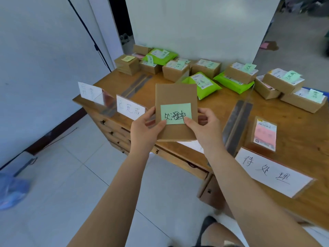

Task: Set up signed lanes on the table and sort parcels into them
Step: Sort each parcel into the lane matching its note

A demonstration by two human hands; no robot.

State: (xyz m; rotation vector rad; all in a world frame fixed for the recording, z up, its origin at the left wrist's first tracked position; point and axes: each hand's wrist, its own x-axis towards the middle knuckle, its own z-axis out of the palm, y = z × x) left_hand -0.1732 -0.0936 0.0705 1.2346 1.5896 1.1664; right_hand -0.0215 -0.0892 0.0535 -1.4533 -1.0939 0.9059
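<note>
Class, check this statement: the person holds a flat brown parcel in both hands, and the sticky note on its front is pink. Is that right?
Not quite. The head view shows the sticky note is pale green, not pink. The rest stands: the left hand and right hand hold the flat brown parcel.

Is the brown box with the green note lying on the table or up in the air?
Up in the air: the flat brown cardboard box is gripped by left hand and right hand above the wooden table.
</note>
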